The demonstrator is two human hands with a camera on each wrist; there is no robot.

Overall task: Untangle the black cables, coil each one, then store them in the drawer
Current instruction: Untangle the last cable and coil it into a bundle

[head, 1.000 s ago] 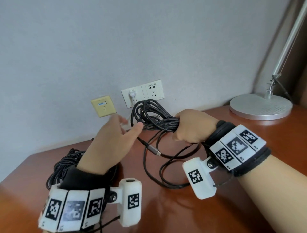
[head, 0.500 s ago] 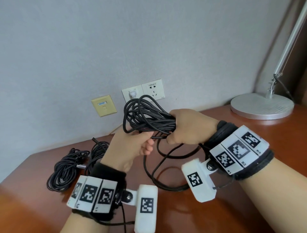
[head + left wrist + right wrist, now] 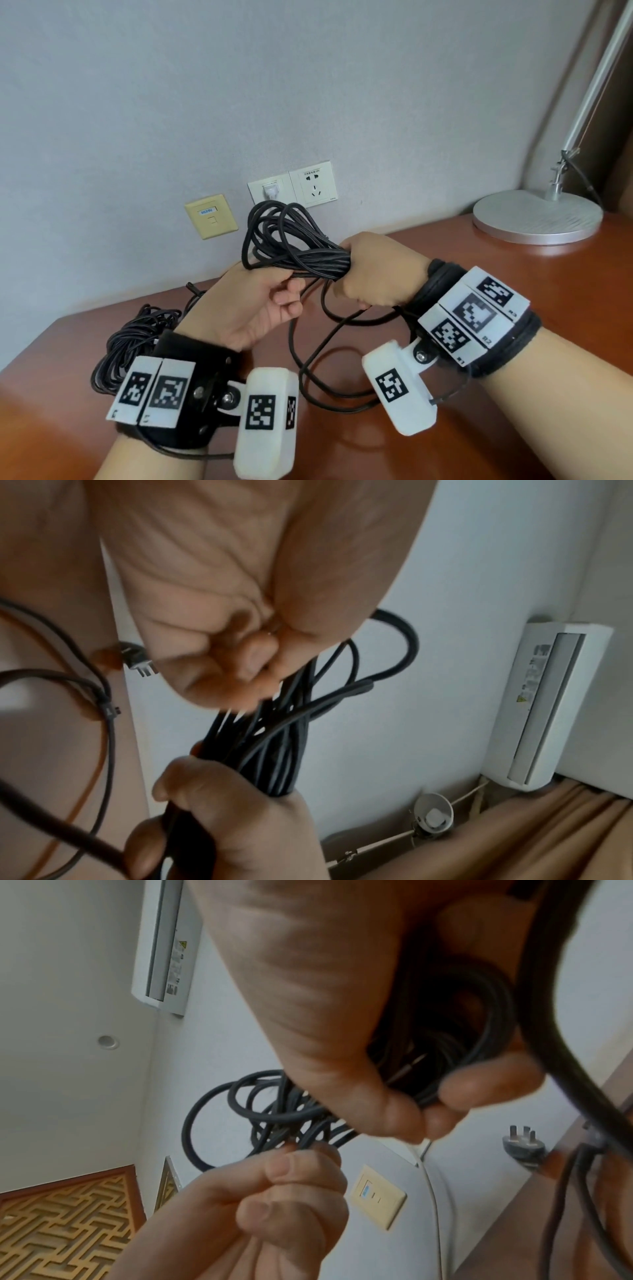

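Observation:
My right hand [image 3: 346,274] grips a bundle of black cable loops [image 3: 291,246] above the table, and the loops fan out toward the wall. My left hand [image 3: 284,291] is just left of it, thumb on top and fingers curled round strands of the same cable [image 3: 301,1139]. In the left wrist view my right hand [image 3: 222,804] clasps the bundle [image 3: 274,750] below my left hand [image 3: 236,658]. Loose turns of this cable [image 3: 329,383] hang down to the table. A second black cable [image 3: 126,346] lies coiled on the table at the left, partly hidden by my left wrist. No drawer is in view.
The brown wooden table [image 3: 513,281] stands against a grey wall. A silver lamp base [image 3: 537,216] is at the back right. White wall sockets [image 3: 311,185] and a yellow wall plate [image 3: 210,216] are behind the cables. A grey plug [image 3: 520,1145] lies near the wall.
My left hand was open beside the bundle; it has come in under the loops and curled its fingers on the strands. The right hand has kept its grip and shifted slightly.

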